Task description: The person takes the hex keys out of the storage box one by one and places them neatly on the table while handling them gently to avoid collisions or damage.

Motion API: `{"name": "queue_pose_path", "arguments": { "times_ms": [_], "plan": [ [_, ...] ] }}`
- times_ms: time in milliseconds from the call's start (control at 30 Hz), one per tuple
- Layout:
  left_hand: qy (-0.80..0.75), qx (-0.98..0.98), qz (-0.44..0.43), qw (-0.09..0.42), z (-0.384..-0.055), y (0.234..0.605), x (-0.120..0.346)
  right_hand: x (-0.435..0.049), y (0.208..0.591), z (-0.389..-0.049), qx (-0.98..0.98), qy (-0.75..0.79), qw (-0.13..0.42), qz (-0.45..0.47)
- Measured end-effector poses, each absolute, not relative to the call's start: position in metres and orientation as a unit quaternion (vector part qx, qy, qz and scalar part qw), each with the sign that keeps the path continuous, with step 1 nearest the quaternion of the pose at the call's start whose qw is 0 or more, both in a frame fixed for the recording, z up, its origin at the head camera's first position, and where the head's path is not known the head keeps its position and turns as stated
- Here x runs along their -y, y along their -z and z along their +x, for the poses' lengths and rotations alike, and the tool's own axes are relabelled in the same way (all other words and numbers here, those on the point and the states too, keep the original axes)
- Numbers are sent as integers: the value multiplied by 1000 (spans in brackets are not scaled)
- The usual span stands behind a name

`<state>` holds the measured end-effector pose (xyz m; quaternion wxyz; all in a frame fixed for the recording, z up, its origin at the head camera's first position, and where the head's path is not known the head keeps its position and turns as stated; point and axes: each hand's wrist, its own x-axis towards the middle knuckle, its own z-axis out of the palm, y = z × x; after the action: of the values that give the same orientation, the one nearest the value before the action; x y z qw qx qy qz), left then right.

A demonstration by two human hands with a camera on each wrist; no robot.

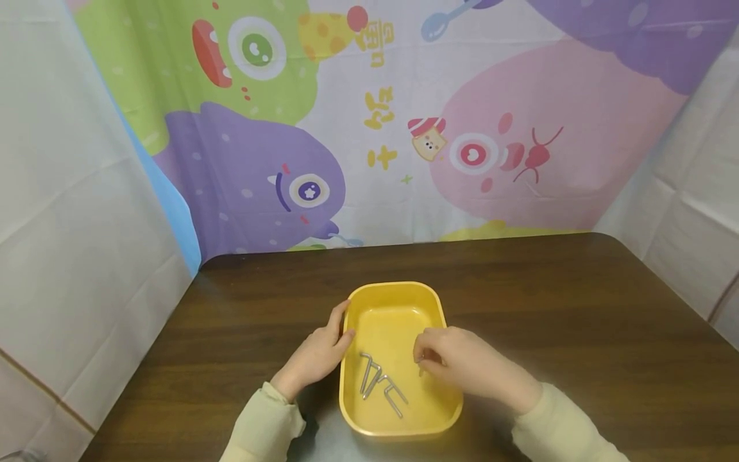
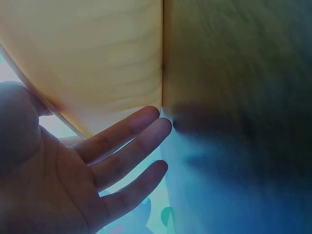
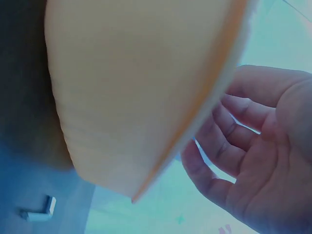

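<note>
I see the yellow tray (image 1: 398, 330) at the bottom middle of the frame with four bent metal rods (image 1: 372, 383) inside, and the left hand (image 1: 314, 356) pinches its left wall, thumb over the rim. The right hand (image 1: 462, 356), over the tray's right side, has curled fingers nearly closed around a small metal bit (image 1: 421, 369), mostly hidden. Yellow Chinese writing (image 1: 379, 110) runs sideways at top middle; I can read "干饭", but not the top sign.
</note>
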<state>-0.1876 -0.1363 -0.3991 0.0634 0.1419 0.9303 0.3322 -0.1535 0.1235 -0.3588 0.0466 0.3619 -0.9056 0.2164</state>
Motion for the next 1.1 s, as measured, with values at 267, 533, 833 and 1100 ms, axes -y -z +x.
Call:
{"name": "queue_pose_path", "arguments": {
  "times_ms": [267,533,833,1100],
  "plan": [
    [-337,-928,144,69,-188,399,137,-135,349,-161,901,-240,124,340],
    [-333,-930,143,65,-187,399,136,-156,342,-172,895,-288,163,300],
    [-334,-929,144,65,-188,401,138,-176,345,-188,917,-256,159,261],
    [-332,-930,142,68,-188,399,138,-189,354,-196,948,-218,50,228]
  ]
}}
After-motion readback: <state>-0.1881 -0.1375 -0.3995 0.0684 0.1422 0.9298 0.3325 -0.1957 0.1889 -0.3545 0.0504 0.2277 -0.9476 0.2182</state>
